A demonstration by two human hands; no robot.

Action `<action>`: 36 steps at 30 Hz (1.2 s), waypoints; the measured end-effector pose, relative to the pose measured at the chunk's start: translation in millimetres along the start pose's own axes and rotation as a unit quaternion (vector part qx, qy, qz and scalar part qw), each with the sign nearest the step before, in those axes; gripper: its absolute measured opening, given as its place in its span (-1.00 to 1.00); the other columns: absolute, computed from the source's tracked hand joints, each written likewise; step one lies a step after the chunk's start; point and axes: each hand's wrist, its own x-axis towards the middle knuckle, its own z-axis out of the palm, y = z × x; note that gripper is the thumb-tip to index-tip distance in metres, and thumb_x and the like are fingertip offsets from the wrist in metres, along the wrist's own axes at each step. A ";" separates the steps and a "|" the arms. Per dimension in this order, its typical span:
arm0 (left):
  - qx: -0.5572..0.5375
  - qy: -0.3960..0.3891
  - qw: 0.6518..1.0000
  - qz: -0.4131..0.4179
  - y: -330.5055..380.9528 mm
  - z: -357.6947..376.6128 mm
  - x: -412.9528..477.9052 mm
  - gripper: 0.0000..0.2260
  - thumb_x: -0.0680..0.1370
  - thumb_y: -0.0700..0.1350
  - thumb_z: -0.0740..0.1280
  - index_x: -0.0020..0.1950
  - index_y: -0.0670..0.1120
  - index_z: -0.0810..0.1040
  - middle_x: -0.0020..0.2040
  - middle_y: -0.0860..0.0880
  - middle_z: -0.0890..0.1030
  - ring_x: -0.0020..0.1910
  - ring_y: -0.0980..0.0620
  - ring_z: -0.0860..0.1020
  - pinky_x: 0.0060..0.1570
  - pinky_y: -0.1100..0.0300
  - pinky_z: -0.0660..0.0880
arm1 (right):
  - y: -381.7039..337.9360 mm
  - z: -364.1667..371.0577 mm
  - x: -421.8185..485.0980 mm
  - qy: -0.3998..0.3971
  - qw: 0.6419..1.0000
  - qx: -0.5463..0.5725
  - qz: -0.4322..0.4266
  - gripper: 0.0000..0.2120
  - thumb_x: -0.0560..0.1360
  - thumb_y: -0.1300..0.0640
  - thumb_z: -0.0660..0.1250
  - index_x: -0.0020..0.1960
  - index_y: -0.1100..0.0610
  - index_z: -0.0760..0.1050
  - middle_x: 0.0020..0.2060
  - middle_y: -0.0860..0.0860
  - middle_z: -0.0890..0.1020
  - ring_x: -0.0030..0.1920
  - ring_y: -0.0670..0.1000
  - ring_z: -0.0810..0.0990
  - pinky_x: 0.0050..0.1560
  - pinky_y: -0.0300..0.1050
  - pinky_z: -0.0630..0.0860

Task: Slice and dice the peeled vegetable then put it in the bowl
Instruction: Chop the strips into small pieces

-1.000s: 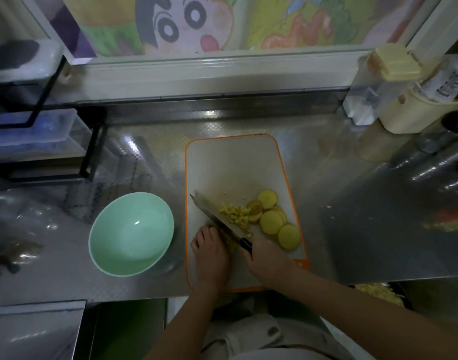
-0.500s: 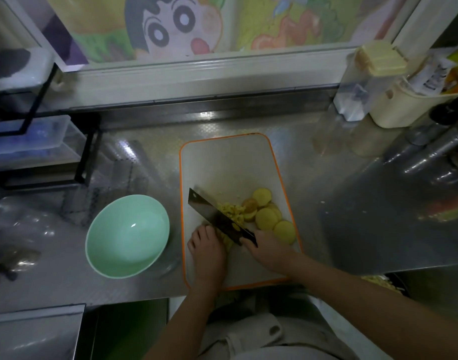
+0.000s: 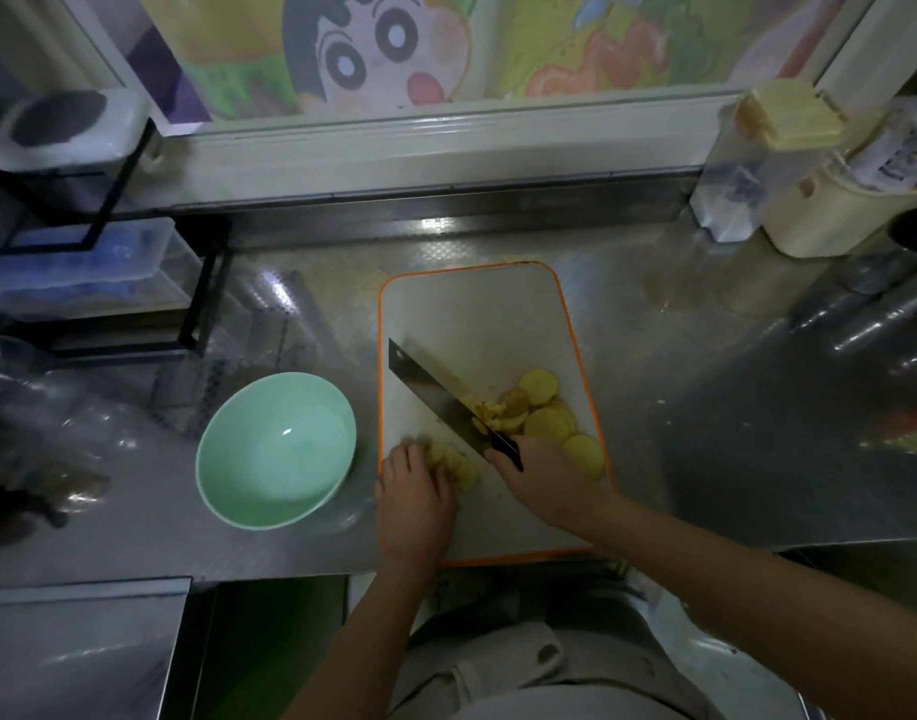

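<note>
A white cutting board with an orange rim [image 3: 477, 314] lies on the steel counter. Round yellow vegetable slices [image 3: 547, 423] lie at its right side, and small diced bits [image 3: 490, 415] sit against the blade. My right hand [image 3: 547, 478] grips the black handle of a cleaver [image 3: 430, 389], whose blade is tilted up and points far left. My left hand [image 3: 414, 493] curls over a few overlapping slices [image 3: 459, 467] near the board's front left. A mint green bowl [image 3: 275, 449] with nothing in it stands left of the board.
A black wire rack with clear plastic boxes [image 3: 82, 257] occupies the far left. Cream and clear containers [image 3: 789, 168] stand at the back right, with steel vessels [image 3: 872, 324] beside them. The counter's front edge runs just below the board.
The cleaver has risen off the board and its blade now tilts flatter, showing its side. My left hand stayed on the slices near the board's front left.
</note>
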 end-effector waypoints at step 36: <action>-0.190 0.016 0.982 -0.015 6.0 -3.5 16.0 -0.90 0.48 -0.33 0.27 -0.18 -0.21 0.55 -0.17 -0.03 0.44 -0.22 0.06 0.37 -0.25 0.35 0.20 | -11.6 2.9 -26.5 -0.030 0.993 -0.097 0.053 -0.70 0.60 -0.05 0.16 -0.24 0.08 0.31 -0.32 0.04 0.46 -0.26 0.06 0.48 -0.36 -0.16 0.32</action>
